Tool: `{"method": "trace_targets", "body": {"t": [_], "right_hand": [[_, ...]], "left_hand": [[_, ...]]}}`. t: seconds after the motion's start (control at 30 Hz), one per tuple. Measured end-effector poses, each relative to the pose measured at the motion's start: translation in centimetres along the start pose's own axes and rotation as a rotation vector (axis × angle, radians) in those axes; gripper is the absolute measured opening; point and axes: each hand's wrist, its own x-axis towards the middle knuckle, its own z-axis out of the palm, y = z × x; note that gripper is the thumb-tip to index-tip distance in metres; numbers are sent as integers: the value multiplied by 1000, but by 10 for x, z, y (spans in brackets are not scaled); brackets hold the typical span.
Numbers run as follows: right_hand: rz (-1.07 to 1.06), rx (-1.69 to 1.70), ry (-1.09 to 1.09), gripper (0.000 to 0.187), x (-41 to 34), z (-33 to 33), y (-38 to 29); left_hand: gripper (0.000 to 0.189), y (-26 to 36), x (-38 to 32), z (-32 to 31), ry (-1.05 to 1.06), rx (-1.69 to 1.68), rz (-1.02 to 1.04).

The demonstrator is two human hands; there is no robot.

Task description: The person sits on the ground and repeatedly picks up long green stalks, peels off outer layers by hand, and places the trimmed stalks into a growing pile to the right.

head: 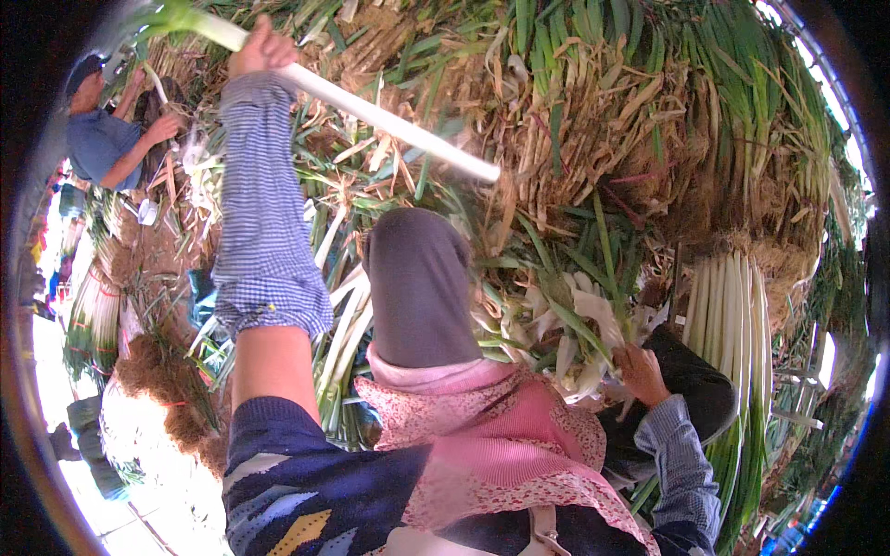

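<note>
My left hand (263, 54) is raised at the upper left, closed around the white shaft of a long Welsh onion (389, 124). The stalk slants across the view, with its green leaf end past my hand and its pale, slightly blurred root end pointing lower right. Down at the right, beside my dark-trousered right knee (695, 393), my right hand (636, 375) grips a bunch of loose onion leaves and pale peelings (591, 313). My left knee (417, 285) stands between the two hands, over scattered trimmings.
A large heap of untrimmed onions (612, 111) with dry roots and leaves fills the far side. Cleaned white stalks (730, 313) lie at my right, and more stalks (348, 340) beside my left knee. Another person (108, 132) handles a stalk at far left, near tied bundles (97, 313).
</note>
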Motion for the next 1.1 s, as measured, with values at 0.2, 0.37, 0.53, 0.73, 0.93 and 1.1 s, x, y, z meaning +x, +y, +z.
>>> {"method": "trace_targets", "body": {"t": [0.2,0.37,0.53,0.73,0.93,1.1], "right_hand": [[-204,-182,541,50,61,-129,-89],[-659,-813,994,50,40,-269,-132],[-725,-1324,746,37,-9,-336,-121],[-69,-1044,554,33,-162,-321,-25],[551,-924,603,41,-280,-240,86],[933,-255,647,39,-293,-147,157]], "left_hand": [[8,-64,-53,100,-350,-35,-130],[5,-129,-136,233,-802,18,-400],[10,-168,-231,340,-1362,-90,-601],[65,-194,-226,361,-1265,333,-97],[41,-225,-166,271,-997,456,-214],[36,-255,-174,231,-939,432,-448]]}}
